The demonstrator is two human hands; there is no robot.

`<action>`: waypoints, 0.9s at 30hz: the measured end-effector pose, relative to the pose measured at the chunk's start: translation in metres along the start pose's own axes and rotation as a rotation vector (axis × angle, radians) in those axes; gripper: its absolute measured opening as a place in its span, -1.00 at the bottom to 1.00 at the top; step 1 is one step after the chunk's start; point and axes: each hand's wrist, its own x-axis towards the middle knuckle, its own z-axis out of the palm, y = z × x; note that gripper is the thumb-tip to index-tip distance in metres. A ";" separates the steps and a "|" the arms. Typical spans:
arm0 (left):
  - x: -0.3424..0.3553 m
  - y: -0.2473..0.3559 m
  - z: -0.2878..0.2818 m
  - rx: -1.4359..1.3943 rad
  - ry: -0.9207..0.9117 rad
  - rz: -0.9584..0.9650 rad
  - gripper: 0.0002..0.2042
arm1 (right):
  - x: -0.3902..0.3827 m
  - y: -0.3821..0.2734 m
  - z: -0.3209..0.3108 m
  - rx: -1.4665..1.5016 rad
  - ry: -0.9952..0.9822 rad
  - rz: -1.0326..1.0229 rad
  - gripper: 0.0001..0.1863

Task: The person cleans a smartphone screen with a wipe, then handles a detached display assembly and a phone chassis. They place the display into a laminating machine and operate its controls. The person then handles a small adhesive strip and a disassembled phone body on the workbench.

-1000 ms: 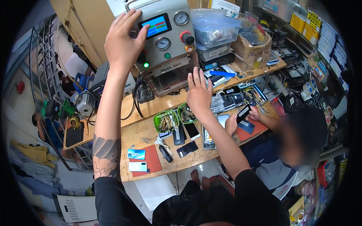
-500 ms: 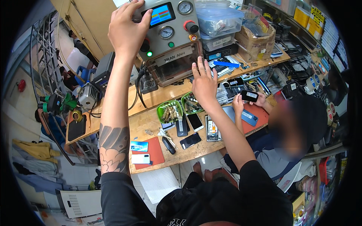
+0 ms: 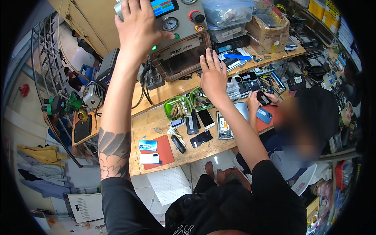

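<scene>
A grey benchtop machine (image 3: 185, 21) with a screen (image 3: 162, 6), dial gauges and a dark see-through door (image 3: 181, 65) stands before me. My left hand (image 3: 138, 28) spreads over its front left side, holding nothing. Its thumb reaches to a small green button (image 3: 177, 36) and appears to touch it. My right hand (image 3: 214, 78) is open, fingers stretched upward beside the door's lower right corner. Whether its fingertips touch the door I cannot tell.
Below are green baskets (image 3: 168, 112) of small tools, several phones and a red mat (image 3: 166, 150). On the right a co-worker's hands hold a dark phone (image 3: 263, 98). Clear plastic boxes (image 3: 228, 13) and a cardboard box (image 3: 270, 37) stand right of the machine.
My left thumb has moved from beside the screen down to the green button. My right hand stays near the door. The view has shifted slightly, and the co-worker's phone has tilted.
</scene>
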 end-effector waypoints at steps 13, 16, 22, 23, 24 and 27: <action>0.004 0.031 0.010 0.025 -0.283 -0.120 0.32 | -0.002 -0.003 0.006 0.223 0.067 0.041 -0.43; 0.003 0.032 0.015 0.030 -0.276 -0.129 0.28 | -0.001 -0.004 0.007 0.220 0.086 0.021 -0.42; -0.001 0.024 0.018 0.016 -0.232 -0.077 0.26 | 0.000 -0.004 0.008 0.180 0.076 0.032 -0.39; -0.002 0.019 0.017 0.008 -0.187 -0.034 0.25 | 0.000 -0.003 0.007 0.158 0.078 0.028 -0.37; 0.000 0.010 0.014 -0.047 -0.216 -0.013 0.24 | -0.001 -0.002 0.006 0.175 0.090 0.021 -0.37; 0.001 -0.020 -0.005 -0.260 -0.212 0.032 0.09 | -0.002 0.000 0.000 0.205 0.058 0.033 -0.36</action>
